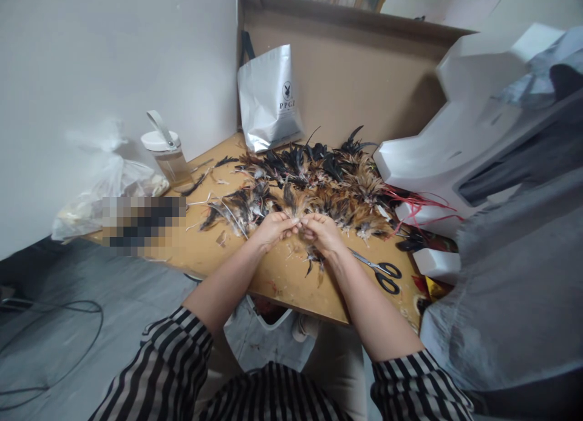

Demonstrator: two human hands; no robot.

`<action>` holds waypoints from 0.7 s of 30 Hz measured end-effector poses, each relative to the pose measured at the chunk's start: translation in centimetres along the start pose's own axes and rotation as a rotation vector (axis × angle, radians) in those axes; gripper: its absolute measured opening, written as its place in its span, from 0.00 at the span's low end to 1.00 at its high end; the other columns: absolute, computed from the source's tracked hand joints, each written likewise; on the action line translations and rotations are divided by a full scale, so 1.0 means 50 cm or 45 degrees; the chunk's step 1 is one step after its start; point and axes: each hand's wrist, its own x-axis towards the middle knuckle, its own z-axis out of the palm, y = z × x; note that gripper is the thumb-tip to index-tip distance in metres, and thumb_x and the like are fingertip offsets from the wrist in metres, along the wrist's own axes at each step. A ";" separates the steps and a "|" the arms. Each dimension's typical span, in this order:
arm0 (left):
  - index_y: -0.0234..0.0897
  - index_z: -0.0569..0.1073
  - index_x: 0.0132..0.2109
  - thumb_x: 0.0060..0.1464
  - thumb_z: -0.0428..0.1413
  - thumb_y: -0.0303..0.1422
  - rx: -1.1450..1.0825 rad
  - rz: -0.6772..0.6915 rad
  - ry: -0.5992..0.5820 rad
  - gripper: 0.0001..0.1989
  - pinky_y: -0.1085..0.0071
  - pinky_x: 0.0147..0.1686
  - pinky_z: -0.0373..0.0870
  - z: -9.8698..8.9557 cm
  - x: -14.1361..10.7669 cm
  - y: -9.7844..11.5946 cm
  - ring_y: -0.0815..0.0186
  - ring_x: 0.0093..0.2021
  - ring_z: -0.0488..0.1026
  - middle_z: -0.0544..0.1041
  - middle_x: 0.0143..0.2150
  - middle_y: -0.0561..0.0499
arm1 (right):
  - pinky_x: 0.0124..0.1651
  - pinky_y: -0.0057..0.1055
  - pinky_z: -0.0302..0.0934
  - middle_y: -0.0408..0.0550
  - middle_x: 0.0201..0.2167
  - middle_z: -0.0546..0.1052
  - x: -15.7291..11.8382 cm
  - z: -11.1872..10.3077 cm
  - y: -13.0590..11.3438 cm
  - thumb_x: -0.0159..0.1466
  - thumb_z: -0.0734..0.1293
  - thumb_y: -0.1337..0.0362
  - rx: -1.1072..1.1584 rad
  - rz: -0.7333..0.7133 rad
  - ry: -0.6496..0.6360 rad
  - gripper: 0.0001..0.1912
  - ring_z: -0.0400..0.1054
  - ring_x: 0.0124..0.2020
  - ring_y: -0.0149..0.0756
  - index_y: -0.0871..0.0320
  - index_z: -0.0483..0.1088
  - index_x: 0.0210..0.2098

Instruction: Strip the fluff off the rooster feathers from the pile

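Both my hands meet over the middle of the wooden table (291, 282). My left hand (276, 228) pinches the pale base of a small brown feather bunch (294, 205). Touching it from the other side, my right hand (319, 231) has its fingers closed at the same base. The bunch points away from me. Behind the hands lie rows of feather bunches, brown ones (344, 205) nearer and black ones (291, 163) farther back. A few loose dark feathers (313, 260) rest just below my right hand.
Black-handled scissors (385, 276) lie right of my right forearm. A silver bag (268, 102) stands at the back, a lidded bottle (168, 157) and plastic bag (116, 184) at left. Red strings (421, 203) and white foam (419, 147) are at right.
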 end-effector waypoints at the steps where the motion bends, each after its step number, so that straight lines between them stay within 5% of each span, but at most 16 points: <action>1: 0.27 0.73 0.27 0.39 0.61 0.35 -0.027 0.002 0.006 0.12 0.78 0.18 0.54 0.000 0.000 0.001 0.77 0.18 0.62 0.71 0.20 0.50 | 0.18 0.22 0.39 0.40 0.15 0.66 0.000 -0.001 -0.001 0.46 0.69 0.63 0.045 -0.005 -0.023 0.08 0.48 0.15 0.20 0.62 0.67 0.21; 6: 0.27 0.72 0.28 0.39 0.62 0.33 -0.150 -0.008 0.044 0.11 0.79 0.20 0.56 -0.005 0.003 0.003 0.76 0.20 0.64 0.71 0.20 0.49 | 0.18 0.21 0.42 0.40 0.17 0.66 -0.004 -0.010 -0.013 0.47 0.69 0.65 0.168 -0.049 -0.073 0.07 0.52 0.17 0.21 0.61 0.67 0.22; 11: 0.27 0.69 0.25 0.39 0.61 0.29 -0.316 0.010 0.147 0.09 0.81 0.19 0.58 -0.017 0.011 0.000 0.77 0.22 0.66 0.73 0.26 0.47 | 0.19 0.21 0.46 0.43 0.31 0.71 -0.015 -0.035 -0.051 0.48 0.69 0.67 0.353 -0.113 -0.066 0.08 0.57 0.22 0.23 0.58 0.64 0.24; 14: 0.28 0.67 0.23 0.39 0.61 0.27 -0.393 0.020 0.232 0.09 0.82 0.18 0.58 -0.026 0.018 -0.003 0.77 0.22 0.65 0.74 0.28 0.46 | 0.18 0.20 0.47 0.39 0.25 0.67 -0.031 -0.067 -0.084 0.49 0.68 0.67 0.494 -0.158 -0.097 0.09 0.54 0.19 0.22 0.56 0.61 0.25; 21: 0.28 0.68 0.26 0.39 0.60 0.27 -0.431 0.070 0.303 0.08 0.83 0.18 0.58 -0.039 0.024 -0.003 0.78 0.23 0.65 0.73 0.29 0.47 | 0.16 0.25 0.41 0.35 0.13 0.50 -0.078 -0.168 -0.141 0.56 0.61 0.55 0.312 -0.739 0.155 0.08 0.42 0.13 0.25 0.52 0.62 0.27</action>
